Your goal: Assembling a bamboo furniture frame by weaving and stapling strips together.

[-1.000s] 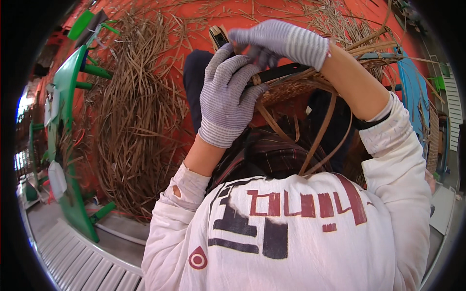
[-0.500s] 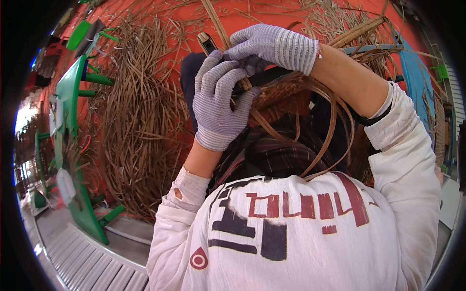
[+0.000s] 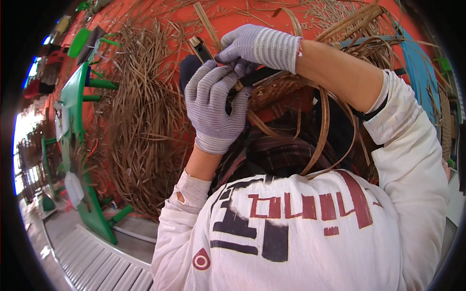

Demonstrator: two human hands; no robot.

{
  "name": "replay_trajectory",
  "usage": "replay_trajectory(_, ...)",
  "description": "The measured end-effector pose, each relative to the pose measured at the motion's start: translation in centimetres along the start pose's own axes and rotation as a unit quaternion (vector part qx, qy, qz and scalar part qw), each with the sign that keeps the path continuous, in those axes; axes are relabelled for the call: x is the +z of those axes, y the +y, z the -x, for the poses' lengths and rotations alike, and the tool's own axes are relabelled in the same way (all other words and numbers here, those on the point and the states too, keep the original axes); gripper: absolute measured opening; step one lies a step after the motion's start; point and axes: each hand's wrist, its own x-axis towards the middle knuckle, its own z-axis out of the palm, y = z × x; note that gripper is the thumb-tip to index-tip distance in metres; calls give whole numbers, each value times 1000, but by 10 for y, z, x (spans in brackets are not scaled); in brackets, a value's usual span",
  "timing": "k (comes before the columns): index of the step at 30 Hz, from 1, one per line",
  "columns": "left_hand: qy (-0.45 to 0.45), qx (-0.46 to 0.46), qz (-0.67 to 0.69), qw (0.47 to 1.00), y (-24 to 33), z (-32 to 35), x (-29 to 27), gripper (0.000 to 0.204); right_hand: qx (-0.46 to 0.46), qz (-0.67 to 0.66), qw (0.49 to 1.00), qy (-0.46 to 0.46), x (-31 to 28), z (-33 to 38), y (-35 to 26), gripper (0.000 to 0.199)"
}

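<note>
Both my hands wear grey-lilac striped knit gloves. My left hand [image 3: 213,104] is closed around the dark bar [image 3: 266,76] of a frame, its fingers bent over the top and its thumb below. A brown flat fibre strip [image 3: 207,25] sticks up from between the hands, and my right hand [image 3: 259,48] pinches it near the bar. The frame's squared wooden end [image 3: 199,48] juts out past my left fingertips. Below the bar shows brown woven work [image 3: 279,91], with loose strips [image 3: 324,128] hanging toward my lap. The gloves hide the exact pinch point.
A heap of dry brown strips [image 3: 138,116] lies on the orange-red floor [image 3: 160,14] to the left. Beyond it a green table [image 3: 73,109] rests on its side. At right are a blue panel [image 3: 418,72] and more loose strips. Metal slats [image 3: 104,259] lie at lower left.
My hands have moved slightly left, with the frame and strip between them. The upright strip leans a little further left. Both hands keep their grip.
</note>
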Motion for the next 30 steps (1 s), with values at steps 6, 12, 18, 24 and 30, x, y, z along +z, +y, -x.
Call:
replay_trajectory(6,-52,10,-89,995,6,-10,-8,30,-22,242,970,-8,7,-15,0,27)
replay_trajectory(12,-113,40,-143,983,11,-21,-16,29,6,297,954,38,9,-4,-9,35)
replay_trajectory(18,-101,7,-109,989,18,-25,-12,27,-59,28,953,296,9,26,-6,22)
replay_trajectory(24,-103,-16,-97,990,21,-26,-12,30,-312,7,867,389,43,115,16,9)
replay_trajectory(30,-115,-11,-88,989,23,-28,-11,35,-138,-30,927,347,82,111,33,17)
